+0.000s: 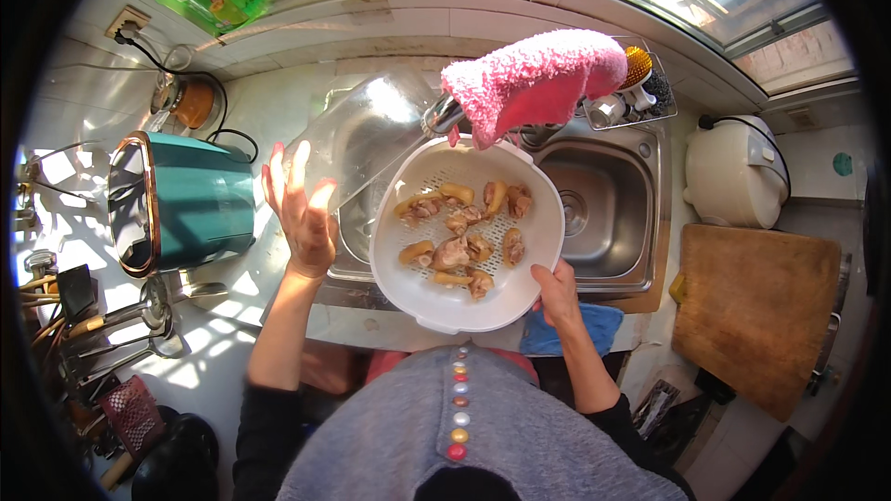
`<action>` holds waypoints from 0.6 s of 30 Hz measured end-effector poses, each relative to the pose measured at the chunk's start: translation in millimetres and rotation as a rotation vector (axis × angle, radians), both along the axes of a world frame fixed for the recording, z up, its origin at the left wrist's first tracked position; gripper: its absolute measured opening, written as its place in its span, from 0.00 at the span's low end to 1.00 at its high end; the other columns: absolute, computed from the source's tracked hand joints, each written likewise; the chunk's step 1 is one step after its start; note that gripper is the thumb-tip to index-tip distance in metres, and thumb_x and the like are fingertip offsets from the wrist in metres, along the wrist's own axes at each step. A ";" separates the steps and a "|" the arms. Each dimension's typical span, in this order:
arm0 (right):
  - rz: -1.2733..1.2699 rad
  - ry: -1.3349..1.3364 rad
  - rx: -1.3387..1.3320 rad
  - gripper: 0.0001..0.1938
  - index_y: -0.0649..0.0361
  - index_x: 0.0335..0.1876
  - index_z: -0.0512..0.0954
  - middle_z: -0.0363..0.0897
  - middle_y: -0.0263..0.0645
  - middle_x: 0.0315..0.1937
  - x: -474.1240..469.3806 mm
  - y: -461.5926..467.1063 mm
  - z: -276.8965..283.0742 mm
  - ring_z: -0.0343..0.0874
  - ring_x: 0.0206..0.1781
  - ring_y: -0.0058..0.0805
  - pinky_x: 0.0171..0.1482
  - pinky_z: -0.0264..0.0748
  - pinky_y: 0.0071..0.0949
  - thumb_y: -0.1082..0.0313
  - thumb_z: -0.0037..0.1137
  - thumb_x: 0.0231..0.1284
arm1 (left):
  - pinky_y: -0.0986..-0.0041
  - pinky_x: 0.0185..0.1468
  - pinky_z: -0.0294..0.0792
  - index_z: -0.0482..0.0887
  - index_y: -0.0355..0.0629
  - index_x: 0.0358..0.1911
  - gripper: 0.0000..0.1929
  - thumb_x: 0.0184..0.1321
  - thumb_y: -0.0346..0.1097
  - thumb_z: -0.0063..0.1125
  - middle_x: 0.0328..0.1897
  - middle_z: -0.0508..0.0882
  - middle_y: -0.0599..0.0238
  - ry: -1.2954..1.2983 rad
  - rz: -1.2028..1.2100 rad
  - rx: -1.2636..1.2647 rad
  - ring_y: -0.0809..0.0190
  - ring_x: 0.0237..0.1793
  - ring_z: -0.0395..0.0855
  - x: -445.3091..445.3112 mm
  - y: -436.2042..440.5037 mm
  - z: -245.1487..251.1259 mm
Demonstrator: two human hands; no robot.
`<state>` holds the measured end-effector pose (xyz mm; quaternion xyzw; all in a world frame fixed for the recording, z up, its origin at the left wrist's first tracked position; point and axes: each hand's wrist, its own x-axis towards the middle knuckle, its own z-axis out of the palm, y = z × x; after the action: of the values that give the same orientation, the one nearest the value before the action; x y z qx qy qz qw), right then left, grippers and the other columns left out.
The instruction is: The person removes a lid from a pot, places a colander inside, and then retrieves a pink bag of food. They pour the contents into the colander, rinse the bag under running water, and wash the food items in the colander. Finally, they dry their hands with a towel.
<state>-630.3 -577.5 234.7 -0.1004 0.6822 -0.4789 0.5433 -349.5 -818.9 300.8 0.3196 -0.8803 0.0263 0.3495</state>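
Note:
A round white plastic colander [418, 299] with several pieces of meat on the bone [452, 254] is held over the double sink. My right hand [558, 292] grips its lower right rim. At the left, my left hand [304, 212] is raised with spread fingers against a clear plastic container [365, 129], which slants over the left basin; its palm faces that container. Whether the fingers bear any of its weight cannot be told. A pink cloth [536, 83] hangs over the faucet, just above the colander.
The right basin [612, 216] of the steel sink shows beside the colander. A blue cloth [574, 330] lies at the front edge. Left stands a teal appliance [202, 202]; right are a cream-coloured cooker [731, 174] and a wooden cutting board [759, 313]. A wire basket [644, 118] holds brushes.

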 end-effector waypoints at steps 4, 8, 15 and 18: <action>0.000 0.011 0.018 0.14 0.69 0.49 0.76 0.79 0.38 0.28 -0.8 1.1 -3.6 0.73 0.17 0.19 0.12 0.66 0.18 0.70 0.46 0.61 | 0.33 0.69 0.48 0.72 0.47 0.47 0.16 0.54 0.23 0.49 0.68 0.70 0.47 -0.019 -0.008 -0.046 0.30 0.69 0.63 -4.4 -0.5 0.2; 0.011 0.022 0.018 0.15 0.69 0.49 0.76 0.79 0.38 0.28 -1.6 2.5 -4.2 0.73 0.17 0.19 0.12 0.66 0.18 0.70 0.46 0.61 | 0.33 0.68 0.48 0.73 0.48 0.46 0.15 0.56 0.23 0.49 0.69 0.70 0.48 -0.026 -0.020 -0.091 0.30 0.69 0.62 -7.9 -1.6 0.4; 0.019 0.049 0.012 0.14 0.70 0.49 0.76 0.80 0.39 0.28 0.1 0.7 -0.3 0.73 0.17 0.19 0.13 0.67 0.19 0.71 0.45 0.61 | 0.45 0.72 0.49 0.73 0.41 0.48 0.17 0.53 0.20 0.47 0.69 0.70 0.47 0.064 0.116 0.085 0.35 0.70 0.63 -5.5 2.7 3.6; 0.025 0.069 0.034 0.14 0.70 0.49 0.75 0.80 0.40 0.28 1.2 -1.8 4.0 0.73 0.17 0.19 0.13 0.67 0.18 0.71 0.45 0.60 | 0.56 0.73 0.53 0.72 0.36 0.46 0.25 0.37 0.15 0.43 0.66 0.71 0.46 0.322 0.268 0.283 0.40 0.69 0.65 -0.9 0.0 -6.9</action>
<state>-629.2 -579.3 238.7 -0.1160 0.7075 -0.4565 0.5269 -350.4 -818.9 293.9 0.4793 -0.7581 -0.1024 0.4302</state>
